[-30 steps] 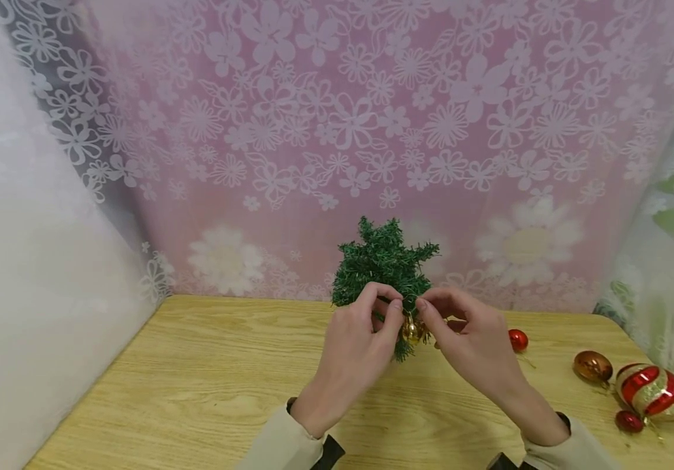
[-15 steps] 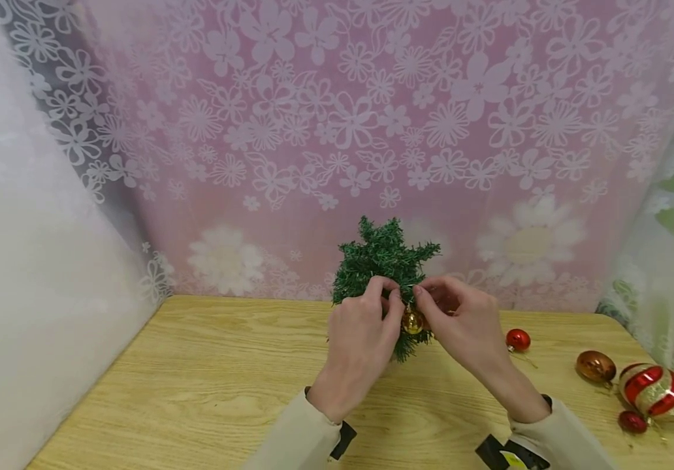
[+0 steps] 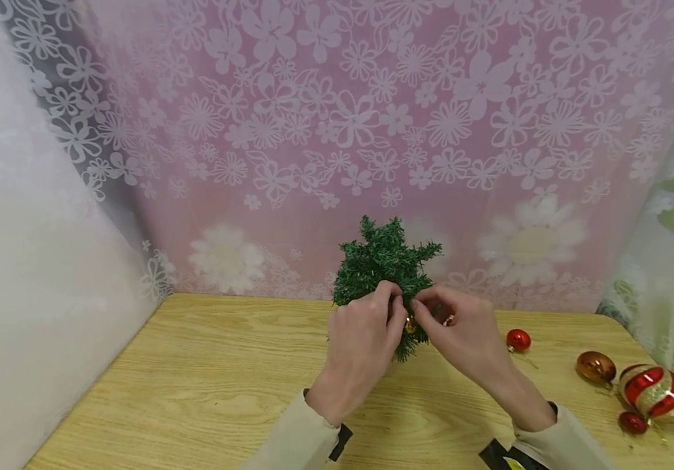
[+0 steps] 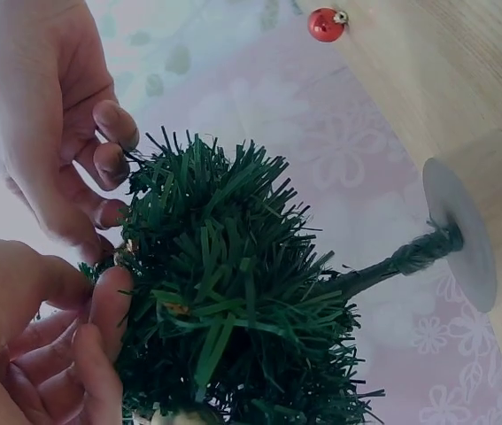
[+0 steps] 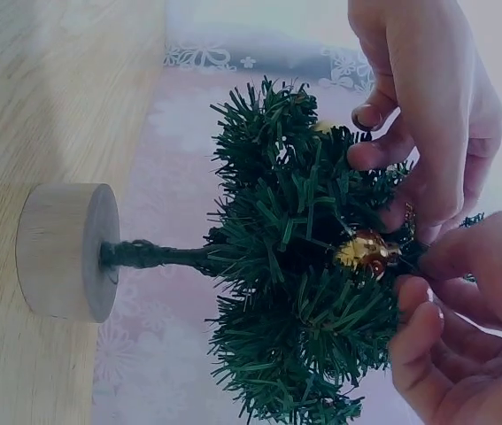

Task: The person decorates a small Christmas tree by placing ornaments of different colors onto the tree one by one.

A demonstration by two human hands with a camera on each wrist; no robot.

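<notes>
A small green artificial Christmas tree (image 3: 379,258) stands on a round pale base (image 5: 66,252) at the back of the table. On its near side hangs a shiny gold ball ornament (image 5: 367,254), partly hidden between the hands in the head view. My left hand (image 3: 363,339) pinches at the ornament's thin string with thumb and forefinger. Opposite it, my right hand (image 3: 469,333) pinches at the same spot, just above the ball. Both sets of fingertips nearly meet among the branches, where most of the string is hidden.
To the right on the wooden table (image 3: 208,391) lie a red ball (image 3: 518,340), a copper ball (image 3: 595,367), a large red-and-gold striped ornament (image 3: 658,393) and a small dark red ball (image 3: 632,422). A pink floral curtain (image 3: 337,130) hangs behind.
The hands first rose slightly, then lowered a little and drew closer together at the branch. The gold ball is now more covered, and the string between the fingers no longer shows in the head view.
</notes>
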